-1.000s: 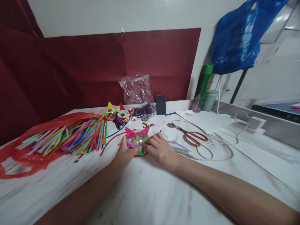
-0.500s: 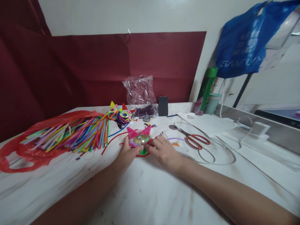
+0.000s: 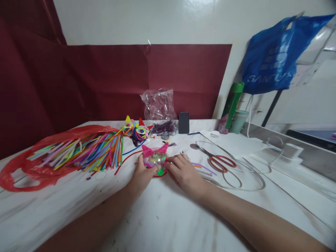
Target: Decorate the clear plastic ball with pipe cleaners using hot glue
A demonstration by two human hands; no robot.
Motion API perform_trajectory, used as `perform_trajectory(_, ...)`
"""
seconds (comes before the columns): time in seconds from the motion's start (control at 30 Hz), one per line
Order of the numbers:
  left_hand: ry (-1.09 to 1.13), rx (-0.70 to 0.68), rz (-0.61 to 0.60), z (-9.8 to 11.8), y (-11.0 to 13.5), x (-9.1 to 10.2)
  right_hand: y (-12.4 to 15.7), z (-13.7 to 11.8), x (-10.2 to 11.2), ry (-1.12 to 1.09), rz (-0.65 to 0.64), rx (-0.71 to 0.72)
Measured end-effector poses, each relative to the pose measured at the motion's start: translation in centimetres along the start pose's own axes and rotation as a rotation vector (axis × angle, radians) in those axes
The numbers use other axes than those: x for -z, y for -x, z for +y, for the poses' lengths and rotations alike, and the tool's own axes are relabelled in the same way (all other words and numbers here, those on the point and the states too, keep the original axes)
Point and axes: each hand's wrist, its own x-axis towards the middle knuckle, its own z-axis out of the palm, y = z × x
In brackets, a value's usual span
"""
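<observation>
A small clear ball figure (image 3: pixel 155 159) with two pink pointed ears and a green and red base sits on the white table (image 3: pixel 162 217). My left hand (image 3: pixel 141 173) cups its left side, thumb against the ball. On the ball's right side my right hand (image 3: pixel 182 171) presses with curled fingers. Both hands hold the figure between them.
A pile of coloured pipe cleaners (image 3: pixel 78 152) lies on a red plastic bag (image 3: pixel 31 168) at the left. Two finished colourful figures (image 3: pixel 135 130), a clear bag (image 3: pixel 159 105), a black box (image 3: pixel 183 122), red-handled scissors (image 3: pixel 219 161), a wire loop (image 3: pixel 246 175) and a blue bag (image 3: pixel 273 66) lie further off.
The view has tilted and shifted slightly, so everything sits a little lower in frame. My hands stay on the ball figure with only small finger shifts.
</observation>
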Motion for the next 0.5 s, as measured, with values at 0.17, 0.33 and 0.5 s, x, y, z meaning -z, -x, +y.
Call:
perform_trajectory(0.17,-0.145,-0.215,0.205,1.2,0.3,0.1,-0.2,-0.4,-0.6,-0.416,-0.070,-0.429)
perform_trajectory(0.33,-0.384,-0.582,0.214,1.9,1.2,0.1,-0.7,-0.8,-1.2,-0.980,-0.147,-0.852)
perform_trajectory(0.5,-0.562,-0.681,0.194,1.9,1.5,0.3,-1.0,-1.6,-1.2,-1.282,-0.040,-1.017)
